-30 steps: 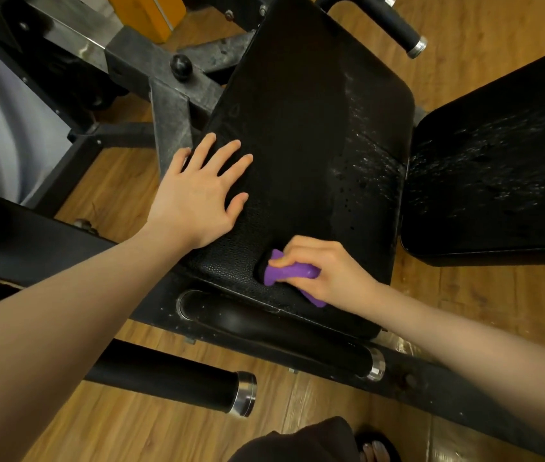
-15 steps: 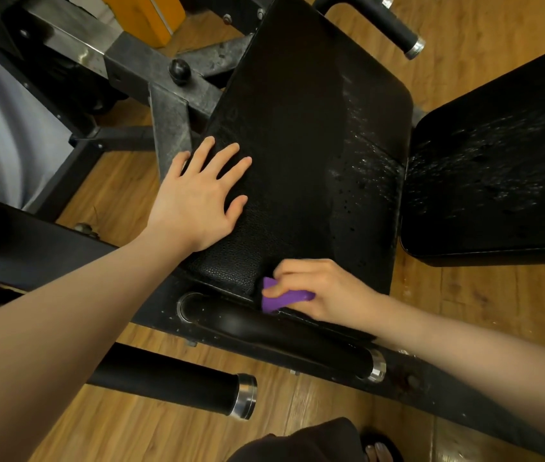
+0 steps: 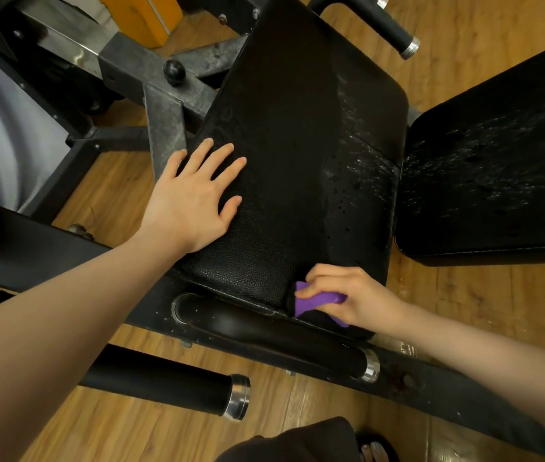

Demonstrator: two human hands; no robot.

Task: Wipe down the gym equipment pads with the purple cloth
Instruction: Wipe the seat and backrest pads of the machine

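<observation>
Now the purple cloth (image 3: 318, 301) is gripped in the curled fingers of the right hand (image 3: 351, 295) at the seat pad's (image 3: 297, 128) near edge — the left hand (image 3: 194, 198) is pressed flat, fingers spread, on the pad's left side.

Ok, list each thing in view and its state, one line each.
Left hand: fingers straight and spread, flat on the near pad.
Right hand: grips the purple cloth.
Purple cloth: bunched, at the near pad's lower edge.
Near pad: droplets on its right side.
Far pad: speckled with droplets.
</observation>
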